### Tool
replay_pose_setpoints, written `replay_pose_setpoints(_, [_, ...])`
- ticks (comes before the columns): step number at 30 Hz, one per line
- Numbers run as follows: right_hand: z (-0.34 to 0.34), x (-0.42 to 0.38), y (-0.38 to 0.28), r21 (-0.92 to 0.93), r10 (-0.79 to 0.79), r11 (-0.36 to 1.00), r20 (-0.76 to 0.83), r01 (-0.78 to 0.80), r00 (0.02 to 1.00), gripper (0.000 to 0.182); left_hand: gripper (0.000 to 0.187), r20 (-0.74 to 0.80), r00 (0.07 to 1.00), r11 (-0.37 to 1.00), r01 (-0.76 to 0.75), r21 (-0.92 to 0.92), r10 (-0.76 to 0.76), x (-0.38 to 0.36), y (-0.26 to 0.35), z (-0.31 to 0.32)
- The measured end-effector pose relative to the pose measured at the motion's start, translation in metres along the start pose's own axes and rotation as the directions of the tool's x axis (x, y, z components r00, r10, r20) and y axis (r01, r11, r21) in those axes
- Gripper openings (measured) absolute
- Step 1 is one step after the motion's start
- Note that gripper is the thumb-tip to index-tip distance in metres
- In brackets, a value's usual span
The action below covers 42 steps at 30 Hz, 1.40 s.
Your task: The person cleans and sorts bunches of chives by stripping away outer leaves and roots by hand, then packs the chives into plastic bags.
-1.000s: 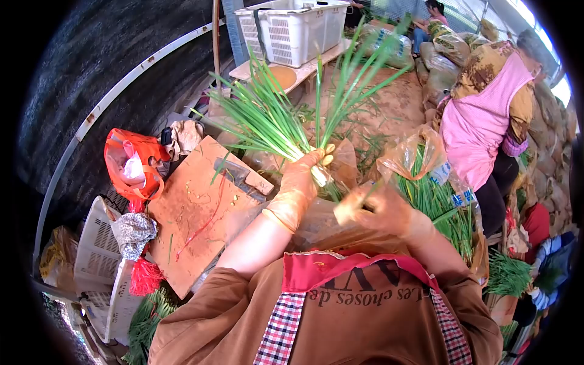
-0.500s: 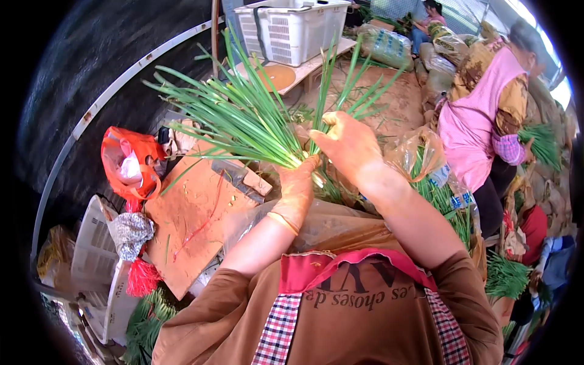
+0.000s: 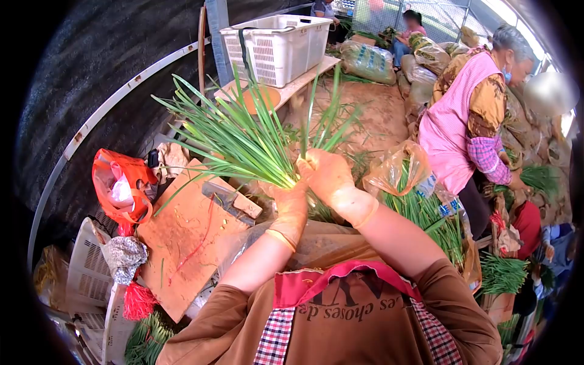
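Head view: beyond the board point(image 3: 176, 243) and to its right, the left hand point(image 3: 288, 205) wraps the lower part of the green bunch point(image 3: 243, 137), while the right hand point(image 3: 328, 175), farther right of the board, appears to pinch separate stalks point(image 3: 330, 129). A firm yet gentle left grip should hold the bases level without bruising leaves.

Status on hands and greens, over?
Left hand closed around bundle of chive-like greens near its pale ends. Right hand at same end, grip unclear. No visible obstruction; cleaver lies aside on board.
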State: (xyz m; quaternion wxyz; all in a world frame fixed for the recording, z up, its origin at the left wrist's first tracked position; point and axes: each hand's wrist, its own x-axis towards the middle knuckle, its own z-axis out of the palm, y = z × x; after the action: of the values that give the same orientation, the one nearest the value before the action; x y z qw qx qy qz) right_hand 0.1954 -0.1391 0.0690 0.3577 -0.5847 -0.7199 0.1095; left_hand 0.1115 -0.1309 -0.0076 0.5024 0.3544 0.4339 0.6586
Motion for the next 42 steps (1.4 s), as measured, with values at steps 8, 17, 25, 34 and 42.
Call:
replay_pose_setpoints(8, [0.012,-0.021,-0.014,-0.407,-0.483,0.732,0.255,0.546,0.838,0.015,0.027,0.184,0.981,0.654,-0.176,0.736,0.057,0.021,-0.011,-0.014])
replay_pose_setpoints(17, [0.003,-0.022,0.019,0.277,-0.377,0.868,-0.171,0.412,0.910,0.018,0.020,0.301,0.927,0.973,0.232,0.014,-0.226,0.015,-0.001,-0.027])
replay_pose_setpoints(25, [-0.015,-0.052,0.033,0.643,-0.137,0.766,0.127,0.024,0.982,0.030,0.019,0.502,0.778,0.647,0.610,-0.457,-0.379,0.016,0.004,-0.027])
replay_pose_setpoints(34, [-0.086,-0.051,0.020,0.740,-0.182,0.604,-0.233,0.295,0.955,0.032,0.014,0.273,0.869,0.779,0.492,-0.388,-0.413,0.028,-0.004,-0.029])
replay_pose_setpoints(42, [-0.039,-0.044,0.072,0.630,-0.066,0.775,0.006,0.047,0.998,0.025,0.050,0.747,0.637,0.645,0.655,-0.395,-0.189,0.019,0.018,-0.026])
